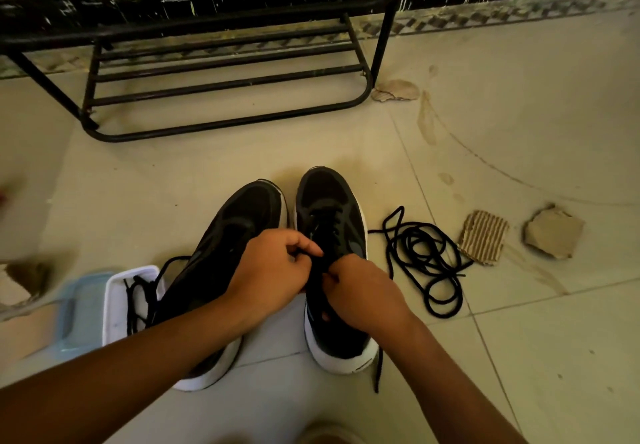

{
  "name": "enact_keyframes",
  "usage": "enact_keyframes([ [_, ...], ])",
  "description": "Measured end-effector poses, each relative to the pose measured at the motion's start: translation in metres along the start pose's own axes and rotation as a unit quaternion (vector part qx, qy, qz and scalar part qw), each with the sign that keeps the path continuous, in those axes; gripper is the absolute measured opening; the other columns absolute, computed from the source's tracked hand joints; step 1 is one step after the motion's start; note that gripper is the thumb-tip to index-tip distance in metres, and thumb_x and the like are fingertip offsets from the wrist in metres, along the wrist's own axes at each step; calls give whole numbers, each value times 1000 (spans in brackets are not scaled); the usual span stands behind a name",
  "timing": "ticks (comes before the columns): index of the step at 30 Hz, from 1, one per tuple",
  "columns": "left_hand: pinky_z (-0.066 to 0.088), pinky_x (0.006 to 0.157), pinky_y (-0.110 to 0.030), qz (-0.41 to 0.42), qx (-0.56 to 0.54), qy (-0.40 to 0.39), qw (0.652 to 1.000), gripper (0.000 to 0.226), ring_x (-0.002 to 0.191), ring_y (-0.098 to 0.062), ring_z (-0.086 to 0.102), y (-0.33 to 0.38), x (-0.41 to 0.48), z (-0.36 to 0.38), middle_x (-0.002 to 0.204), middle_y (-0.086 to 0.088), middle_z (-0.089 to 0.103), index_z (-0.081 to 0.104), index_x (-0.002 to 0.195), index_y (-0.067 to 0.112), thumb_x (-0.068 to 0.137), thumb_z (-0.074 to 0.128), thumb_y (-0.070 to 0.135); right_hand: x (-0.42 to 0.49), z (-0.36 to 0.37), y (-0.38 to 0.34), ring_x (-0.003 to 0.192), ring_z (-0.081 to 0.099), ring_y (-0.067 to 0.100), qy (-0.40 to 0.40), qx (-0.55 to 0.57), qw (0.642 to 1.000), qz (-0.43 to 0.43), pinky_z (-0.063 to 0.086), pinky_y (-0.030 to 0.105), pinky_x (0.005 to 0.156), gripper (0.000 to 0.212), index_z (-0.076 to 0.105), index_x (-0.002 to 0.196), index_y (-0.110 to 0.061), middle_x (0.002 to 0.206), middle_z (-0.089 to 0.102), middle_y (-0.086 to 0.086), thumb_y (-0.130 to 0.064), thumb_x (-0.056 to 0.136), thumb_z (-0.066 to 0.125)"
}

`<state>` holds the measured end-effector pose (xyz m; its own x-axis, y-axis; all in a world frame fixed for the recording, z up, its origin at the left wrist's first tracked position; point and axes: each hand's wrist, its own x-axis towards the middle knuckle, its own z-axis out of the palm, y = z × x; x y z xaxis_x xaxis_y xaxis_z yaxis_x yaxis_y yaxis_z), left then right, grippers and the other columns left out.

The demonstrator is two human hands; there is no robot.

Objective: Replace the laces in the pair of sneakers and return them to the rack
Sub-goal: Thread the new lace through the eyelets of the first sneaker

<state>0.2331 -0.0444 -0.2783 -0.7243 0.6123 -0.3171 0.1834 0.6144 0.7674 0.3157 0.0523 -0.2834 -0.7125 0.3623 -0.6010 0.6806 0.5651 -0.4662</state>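
Close together over the right-hand sneaker: left hand and right hand, each pinching its black lace. Just beside it, the other sneaker — both mid-floor, toes toward the rack. Coiled just right of the pair — a loose lace.

Looks from the person's head, forward and steeply down onto the tiled floor. Sits close over the left hand and right hand, just below mid-picture, with both forearms reaching in from the bottom edge. Frames the sneakers central and near. Faces the black rack, farther off along the top. Bends straight lines near the edges, being wide-angle.
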Motion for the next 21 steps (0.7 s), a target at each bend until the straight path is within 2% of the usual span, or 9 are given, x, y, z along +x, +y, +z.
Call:
enact_keyframes([
  [2, 39, 45, -8, -10, -8, 2, 1000, 37, 39, -2, 51, -1, 1, 0, 45, 9, 57, 65, 73, 31, 84, 53, -2, 1, 1, 3, 76, 66, 26, 0, 49, 999, 2, 54, 36, 72, 25, 65, 89, -14, 83, 67, 7, -24, 94, 42],
  [5, 38, 48, -9, -20, -14, 2, 1000, 38, 42, 2, 52, 0, 2, 0, 50, 11, 58, 67, 77, 32, 85, 52, -2, -2, 1, 4, 56, 62, 16, -9, 112, 994, -5, 56, 35, 69, 28, 64, 78, -21, 77, 70, 3, -24, 94, 41],
  [7, 46, 54, -14, -21, -21, -4, 1000, 35, 47, 5, 55, 1, 1, -1, 59, 11, 61, 71, 90, 26, 86, 51, -3, -7, 3, 4, 68, 65, 19, 28, 82, 996, -28, 55, 35, 71, 24, 65, 96, -24, 86, 70, 3, -28, 96, 41],
  [10, 53, 78, -31, -12, -22, -7, 1000, 37, 74, 13, 48, 3, -1, 0, 84, 19, 61, 70, 108, 20, 88, 49, -3, -17, 7, 3, 87, 63, 25, 121, -75, 987, -71, 45, 28, 66, 27, 53, 120, -28, 100, 66, 3, -31, 99, 37],
  [13, 45, 72, -7, 35, 36, -19, 999, 35, 74, 15, 49, 4, 0, 1, 89, 13, 66, 68, 111, 20, 88, 50, 2, -21, 6, 4, 89, 63, 23, 125, -84, 985, -86, 41, 27, 65, 29, 48, 126, -29, 101, 65, 3, -30, 100, 35],
  [14, 42, 67, -1, 48, 59, -26, 997, 32, 68, 13, 52, 5, 1, 0, 84, 13, 66, 69, 109, 21, 88, 51, 4, -20, 4, 3, 89, 62, 23, 121, -55, 988, -80, 44, 28, 66, 29, 50, 125, -29, 100, 65, 3, -30, 100, 36],
  [16, 39, 58, -2, 81, 115, -39, 989, 26, 57, 5, 50, 5, 2, -2, 72, 19, 55, 69, 103, 22, 87, 53, 9, -16, 2, 3, 85, 62, 22, 102, 40, 991, -76, 50, 32, 70, 26, 60, 115, -24, 95, 67, 3, -26, 97, 41],
  [19, 47, 65, -16, 137, 200, -49, 969, 18, 62, -4, 51, 5, 4, -5, 79, 10, 58, 66, 95, 21, 84, 53, 15, -11, 2, 4, 74, 62, 21, 50, 218, 973, -50, 51, 37, 72, 24, 69, 94, -13, 78, 66, 5, -14, 93, 45],
  [21, 50, 65, -24, 145, 194, -57, 969, 13, 62, -7, 56, 6, 5, -8, 75, 7, 62, 63, 90, 21, 83, 53, 15, -11, 1, 3, 70, 58, 20, 36, 307, 951, -15, 48, 35, 69, 24, 68, 86, -10, 76, 65, 9, -9, 91, 45],
])
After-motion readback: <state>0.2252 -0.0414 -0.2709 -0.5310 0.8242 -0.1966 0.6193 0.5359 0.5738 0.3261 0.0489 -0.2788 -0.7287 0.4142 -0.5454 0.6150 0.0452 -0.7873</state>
